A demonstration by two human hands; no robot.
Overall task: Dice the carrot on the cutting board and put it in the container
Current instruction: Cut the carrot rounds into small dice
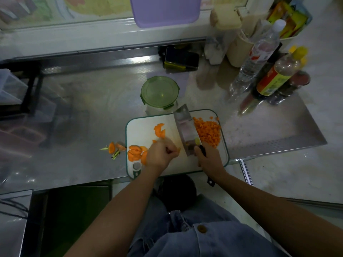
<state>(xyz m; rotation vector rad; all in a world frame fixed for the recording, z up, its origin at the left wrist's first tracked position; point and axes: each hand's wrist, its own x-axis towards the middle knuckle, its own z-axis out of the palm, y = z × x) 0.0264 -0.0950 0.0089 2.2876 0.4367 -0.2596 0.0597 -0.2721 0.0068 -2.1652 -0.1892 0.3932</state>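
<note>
Our right hand [208,159] grips cleaver [185,129] beside diced carrot [208,133], mid-frame; left hand [160,154] fingers curled over cutting board [141,131], hold unclear.

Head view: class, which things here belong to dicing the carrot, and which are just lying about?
For the job: board, knife, diced carrot, carrot slices, container.

Lying about: phone, water bottle, sauce bottle, purple tub.
</note>
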